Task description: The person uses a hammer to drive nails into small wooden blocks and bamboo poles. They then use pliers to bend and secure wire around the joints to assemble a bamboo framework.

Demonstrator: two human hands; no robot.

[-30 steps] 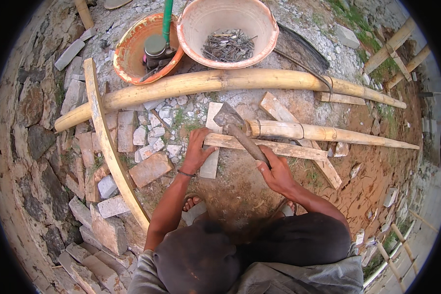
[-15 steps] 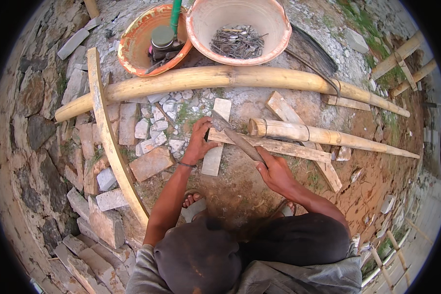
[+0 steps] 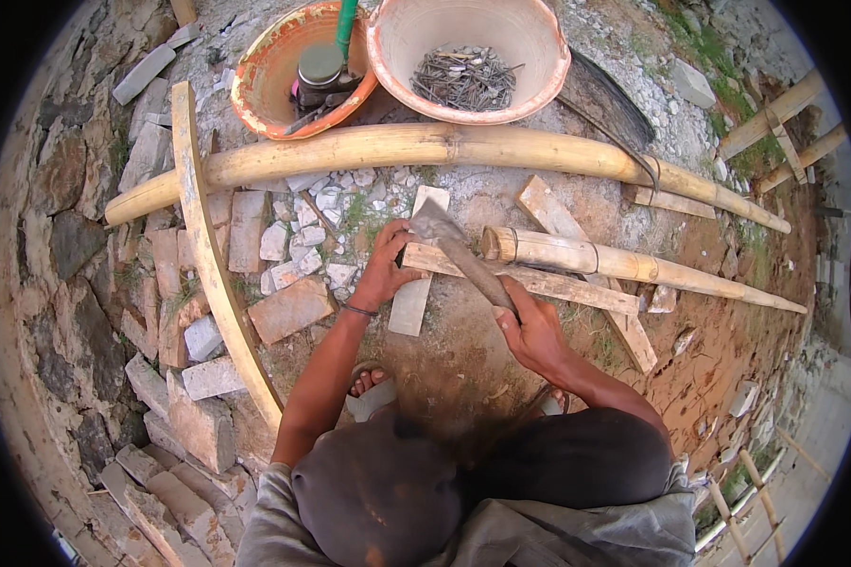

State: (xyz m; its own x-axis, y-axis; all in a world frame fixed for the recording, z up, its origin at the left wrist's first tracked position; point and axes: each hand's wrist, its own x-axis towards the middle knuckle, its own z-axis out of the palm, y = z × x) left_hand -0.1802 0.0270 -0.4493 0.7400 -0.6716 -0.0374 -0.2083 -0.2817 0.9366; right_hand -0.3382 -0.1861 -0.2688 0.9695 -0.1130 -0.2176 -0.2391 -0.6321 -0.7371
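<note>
Two-handed work on my feed: right hand (image 3: 539, 335) has its fingers wrapped round the hatchet (image 3: 476, 269), blade (image 3: 435, 223) just rolled from nearly edge-on to flat, so I'd guess we're between strokes; left hand (image 3: 386, 268) clamps the plank (image 3: 577, 289), its left end between thumb and fingers. Bamboo pole (image 3: 350, 149) lies beyond.

Hatchet blade (image 3: 434, 221), seen narrow half second ago, now shows broad face
</note>
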